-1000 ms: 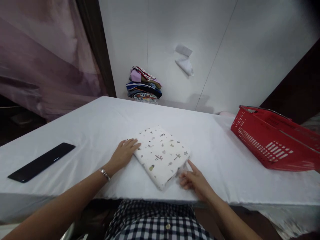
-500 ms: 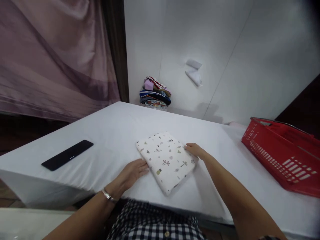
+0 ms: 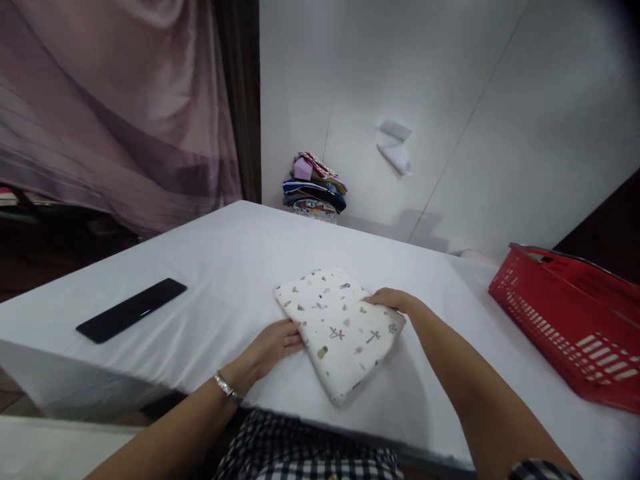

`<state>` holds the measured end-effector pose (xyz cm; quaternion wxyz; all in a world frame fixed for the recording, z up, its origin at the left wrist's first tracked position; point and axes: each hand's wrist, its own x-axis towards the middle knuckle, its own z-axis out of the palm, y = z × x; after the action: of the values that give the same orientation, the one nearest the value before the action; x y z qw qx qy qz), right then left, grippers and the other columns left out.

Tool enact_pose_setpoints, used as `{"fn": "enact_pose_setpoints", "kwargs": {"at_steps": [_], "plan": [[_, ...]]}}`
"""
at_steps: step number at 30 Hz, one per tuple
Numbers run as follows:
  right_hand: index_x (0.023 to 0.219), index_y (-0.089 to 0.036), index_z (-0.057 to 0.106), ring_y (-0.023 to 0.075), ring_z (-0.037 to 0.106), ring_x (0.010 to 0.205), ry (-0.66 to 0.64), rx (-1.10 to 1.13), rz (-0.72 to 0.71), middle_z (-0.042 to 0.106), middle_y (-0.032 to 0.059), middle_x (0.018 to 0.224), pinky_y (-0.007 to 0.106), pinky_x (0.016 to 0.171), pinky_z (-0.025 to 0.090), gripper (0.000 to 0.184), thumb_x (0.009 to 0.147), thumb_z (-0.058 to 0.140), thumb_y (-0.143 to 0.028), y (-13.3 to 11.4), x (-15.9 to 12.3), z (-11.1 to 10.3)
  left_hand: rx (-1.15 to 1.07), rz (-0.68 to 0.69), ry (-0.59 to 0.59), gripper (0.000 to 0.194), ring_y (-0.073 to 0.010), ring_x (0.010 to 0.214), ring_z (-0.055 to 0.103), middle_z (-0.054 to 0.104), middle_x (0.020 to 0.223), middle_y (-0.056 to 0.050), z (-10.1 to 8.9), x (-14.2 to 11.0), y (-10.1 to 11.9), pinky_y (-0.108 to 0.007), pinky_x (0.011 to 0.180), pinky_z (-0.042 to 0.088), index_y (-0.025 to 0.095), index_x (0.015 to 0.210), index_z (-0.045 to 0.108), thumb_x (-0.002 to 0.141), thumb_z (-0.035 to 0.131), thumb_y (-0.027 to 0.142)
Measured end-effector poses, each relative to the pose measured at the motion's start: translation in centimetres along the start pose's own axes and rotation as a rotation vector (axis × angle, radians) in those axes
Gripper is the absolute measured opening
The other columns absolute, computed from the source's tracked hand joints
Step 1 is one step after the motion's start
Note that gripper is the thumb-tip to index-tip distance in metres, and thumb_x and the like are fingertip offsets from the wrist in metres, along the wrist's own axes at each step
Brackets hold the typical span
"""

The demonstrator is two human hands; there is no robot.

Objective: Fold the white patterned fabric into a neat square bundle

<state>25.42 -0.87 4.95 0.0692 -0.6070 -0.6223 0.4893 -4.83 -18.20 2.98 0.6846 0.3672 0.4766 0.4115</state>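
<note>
A folded white cloth [image 3: 345, 333] printed with small palm trees, pineapples and other motifs lies at a slant in front of me, its near right side a little raised over a shadow. My left hand [image 3: 277, 343], with a silver watch or bracelet at the wrist, grips the cloth's left edge, thumb beside it and fingers partly hidden underneath. At the opposite edge, my right hand [image 3: 393, 299] has fingers on top of the cloth and holds it there. What lies under the right palm is hidden.
A white-covered table [image 3: 220, 267] carries a flat black object [image 3: 133, 310] at left and a red plastic basket [image 3: 565, 320] at right. Behind its far edge, a pile of folded fabrics [image 3: 315, 187] stands by the wall. Paper [image 3: 395, 147] hangs there; a pink curtain [image 3: 115, 100] hangs left.
Both hands have closed in on the cloth's edges, the right one reaching further over the top. The cloth's right side has risen slightly. The view has shifted a little.
</note>
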Motion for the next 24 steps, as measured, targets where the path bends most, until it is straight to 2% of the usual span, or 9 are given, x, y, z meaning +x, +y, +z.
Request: {"fn": "enact_pose_setpoints", "kwargs": {"at_steps": [2,7,12,18,22,24], "plan": [[0.082,-0.017,0.069,0.0308,0.062,0.095,-0.099,-0.023,0.076,0.067,0.0142,0.103,0.043,0.082,0.049,0.049,0.054,0.076,-0.057,-0.1,0.1,0.0,-0.027,-0.016,0.003,0.047,-0.0201,0.104,0.061,0.060,0.122,-0.013,0.0,0.1,0.1,-0.033,0.093,0.047,0.014,0.118,0.055,0.077,0.055,0.037],[0.093,-0.017,0.067,0.0276,0.061,0.098,-0.171,0.102,0.052,0.064,0.0137,0.113,0.037,0.082,0.050,0.050,0.059,0.075,-0.053,0.3,-0.2,0.1,-0.030,-0.034,0.040,0.052,-0.0219,0.101,0.062,0.062,0.117,-0.014,0.0,0.0,0.1,-0.035,0.089,0.049,0.014,0.119,0.053,0.073,0.062,0.036],[0.102,-0.018,0.065,0.0290,0.059,0.103,-0.102,0.190,0.066,0.062,0.0144,0.117,0.040,0.084,0.051,0.053,0.061,0.075,-0.050,0.6,-0.9,0.0,-0.035,-0.027,0.057,0.047,-0.0212,0.095,0.064,0.065,0.112,-0.013,-0.3,0.5,0.1,-0.036,0.088,0.049,0.014,0.113,0.055,0.073,0.063,0.037],[0.114,-0.021,0.061,0.0278,0.061,0.103,-0.227,0.348,-0.011,0.062,0.0114,0.118,0.041,0.088,0.050,0.052,0.068,0.073,-0.043,0.6,-1.9,0.9,-0.114,0.040,0.263,0.042,-0.0216,0.091,0.065,0.063,0.115,-0.014,0.3,2.1,0.9,-0.036,0.083,0.051,0.013,0.112,0.054,0.074,0.062,0.030],[0.124,-0.021,0.052,0.0285,0.061,0.103,-0.324,0.506,-0.069,0.062,0.0121,0.117,0.045,0.088,0.050,0.058,0.071,0.071,-0.038,1.5,-2.2,1.5,-0.038,0.093,0.389,0.043,-0.0239,0.095,0.063,0.062,0.115,-0.014,0.3,4.2,0.8,-0.038,0.078,0.052,0.016,0.111,0.053,0.073,0.064,0.032],[0.126,-0.020,0.050,0.0288,0.062,0.102,-0.313,0.556,-0.092,0.062,0.0129,0.117,0.045,0.087,0.050,0.061,0.071,0.071,-0.034,2.0,-2.3,1.6,0.022,0.147,0.466,0.043,-0.0236,0.097,0.061,0.063,0.114,-0.013,0.2,5.7,0.7,-0.036,0.079,0.051,0.016,0.109,0.054,0.070,0.066,0.030]]}}
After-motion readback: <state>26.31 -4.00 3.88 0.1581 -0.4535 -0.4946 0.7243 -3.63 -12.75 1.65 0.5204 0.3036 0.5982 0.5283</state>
